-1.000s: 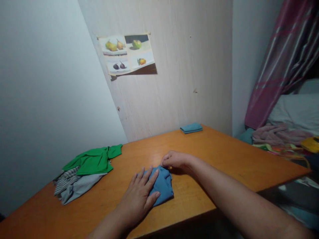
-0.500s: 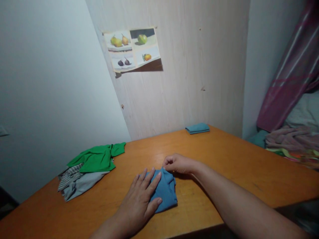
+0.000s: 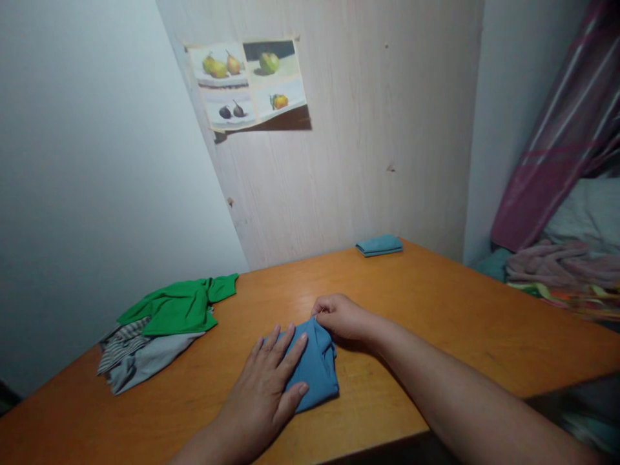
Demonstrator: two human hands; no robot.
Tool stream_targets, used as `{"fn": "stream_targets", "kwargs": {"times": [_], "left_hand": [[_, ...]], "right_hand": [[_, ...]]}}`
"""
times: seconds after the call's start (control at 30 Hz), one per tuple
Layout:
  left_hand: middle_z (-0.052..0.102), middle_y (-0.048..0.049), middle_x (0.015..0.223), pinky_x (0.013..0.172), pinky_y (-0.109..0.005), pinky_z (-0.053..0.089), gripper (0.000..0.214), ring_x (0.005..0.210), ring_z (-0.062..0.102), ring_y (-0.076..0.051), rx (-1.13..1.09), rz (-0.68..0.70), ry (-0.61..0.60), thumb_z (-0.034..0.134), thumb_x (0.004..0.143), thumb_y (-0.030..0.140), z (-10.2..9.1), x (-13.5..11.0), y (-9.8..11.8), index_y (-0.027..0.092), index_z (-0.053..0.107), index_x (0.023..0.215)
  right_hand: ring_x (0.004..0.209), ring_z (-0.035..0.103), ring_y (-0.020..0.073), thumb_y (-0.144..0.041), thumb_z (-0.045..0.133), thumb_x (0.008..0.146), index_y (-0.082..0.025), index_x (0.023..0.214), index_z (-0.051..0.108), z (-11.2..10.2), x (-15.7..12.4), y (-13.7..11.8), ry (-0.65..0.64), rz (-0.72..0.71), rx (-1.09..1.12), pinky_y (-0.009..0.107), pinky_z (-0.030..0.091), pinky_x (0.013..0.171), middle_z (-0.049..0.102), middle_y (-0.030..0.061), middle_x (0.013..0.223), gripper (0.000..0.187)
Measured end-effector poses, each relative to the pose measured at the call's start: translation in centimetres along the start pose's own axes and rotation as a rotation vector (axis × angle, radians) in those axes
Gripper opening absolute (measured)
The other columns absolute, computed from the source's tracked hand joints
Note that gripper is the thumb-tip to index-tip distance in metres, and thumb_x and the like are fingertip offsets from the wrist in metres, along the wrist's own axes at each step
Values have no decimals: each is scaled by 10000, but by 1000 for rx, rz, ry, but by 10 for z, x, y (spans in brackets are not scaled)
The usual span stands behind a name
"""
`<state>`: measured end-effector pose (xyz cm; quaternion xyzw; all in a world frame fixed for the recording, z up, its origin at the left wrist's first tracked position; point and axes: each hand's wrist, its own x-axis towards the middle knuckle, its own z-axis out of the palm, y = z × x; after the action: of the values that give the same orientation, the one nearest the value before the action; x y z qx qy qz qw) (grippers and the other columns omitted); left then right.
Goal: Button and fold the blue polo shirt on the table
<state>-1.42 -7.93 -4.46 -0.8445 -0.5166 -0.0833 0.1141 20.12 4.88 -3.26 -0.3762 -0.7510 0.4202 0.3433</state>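
A blue folded cloth garment (image 3: pixel 317 371) lies on the wooden table (image 3: pixel 387 381) near its front edge. My left hand (image 3: pixel 266 381) rests flat on the garment's left side, fingers spread. At the far right corner, my right hand (image 3: pixel 339 316) pinches a bit of the blue fabric between thumb and fingers and pulls it up into a small peak. What kind of garment it is cannot be made out while folded.
To the left lies a loose pile with a green shirt (image 3: pixel 181 307) over striped and grey clothes (image 3: pixel 150 361). A folded teal cloth (image 3: pixel 379 245) sits at the table's back edge. A fruit print (image 3: pixel 249 84) hangs on the wall; a pink curtain (image 3: pixel 537 174) is at right.
My right hand has drawn the pinched corner of the blue garment slightly upward, making the fabric more taut. My left hand stays pressed on it. The view has shifted a little.
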Motion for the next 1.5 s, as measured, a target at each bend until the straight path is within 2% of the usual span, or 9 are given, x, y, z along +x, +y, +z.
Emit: {"fn": "stream_targets", "kwargs": {"times": [0.17, 0.33, 0.47, 0.57, 0.67, 0.77, 1.1, 1.3, 1.5], "left_hand": [[205, 21, 1622, 1163, -587, 262, 633, 1482, 198, -312, -19, 10, -28, 404, 972, 512, -4, 0, -1, 405, 148, 1540], [255, 10, 1610, 1170, -567, 268, 624, 1474, 234, -294, -67, 0, -48, 418, 966, 517, -7, 1, -7, 390, 201, 1537], [378, -23, 1560, 1166, -538, 297, 533, 1440, 320, -278, -201, -40, -43, 425, 968, 501, -15, 10, -9, 348, 384, 1477], [550, -60, 1414, 1135, -482, 362, 414, 1345, 454, -259, -366, -83, 34, 409, 973, 496, -24, 24, -2, 279, 600, 1269], [681, -70, 1093, 969, -389, 489, 392, 1073, 611, -226, -510, -139, 88, 391, 972, 511, -31, 43, 9, 222, 656, 972], [641, -29, 803, 717, -296, 491, 419, 782, 601, -182, -547, -234, 119, 400, 952, 537, -28, 62, 14, 199, 606, 814], [524, 7, 587, 511, -263, 283, 272, 571, 493, -152, -438, -404, -11, 486, 802, 387, -11, 96, 4, 198, 548, 616], [502, 12, 607, 546, -264, 357, 269, 605, 507, -160, -568, -397, 129, 454, 803, 378, -13, 95, 10, 215, 508, 596], [633, -59, 893, 850, -364, 452, 227, 934, 593, -235, -637, -330, 285, 472, 827, 389, -13, 87, 10, 209, 566, 726]], "right_hand": [[491, 416, 78, -104, 535, 706, -167, 755, 593, -1, -4, -2, -4, 45, 154, 187, 295, 463, 508, -50, 567, 99], [461, 405, 83, -170, 509, 723, -194, 674, 490, -11, -4, -3, -170, 105, 347, 199, 322, 454, 457, -59, 525, 58], [463, 365, 75, -270, 559, 767, -194, 613, 461, -23, -4, -4, -328, 105, 277, 197, 287, 431, 417, -61, 524, 197], [483, 411, 80, -334, 572, 794, -189, 604, 470, -30, -5, -5, -408, 136, 203, 195, 338, 445, 437, -50, 545, 259], [490, 444, 84, -354, 589, 797, -187, 621, 487, -32, -5, -6, -403, 151, 184, 195, 366, 451, 460, -44, 557, 263], [493, 485, 92, -343, 600, 799, -181, 660, 528, -31, -5, -5, -376, 141, 167, 196, 387, 452, 507, -34, 566, 226], [496, 520, 82, -297, 694, 758, -165, 723, 581, -30, -4, -6, -307, 146, 116, 172, 370, 446, 558, -40, 567, 176], [420, 456, 65, -288, 740, 730, -161, 680, 593, -23, -3, 1, -282, 100, 180, 156, 309, 389, 514, -62, 476, 201], [395, 529, 100, -199, 623, 796, -168, 726, 592, -9, -2, 1, -272, 123, 251, 179, 429, 393, 583, -33, 472, 83]]}}
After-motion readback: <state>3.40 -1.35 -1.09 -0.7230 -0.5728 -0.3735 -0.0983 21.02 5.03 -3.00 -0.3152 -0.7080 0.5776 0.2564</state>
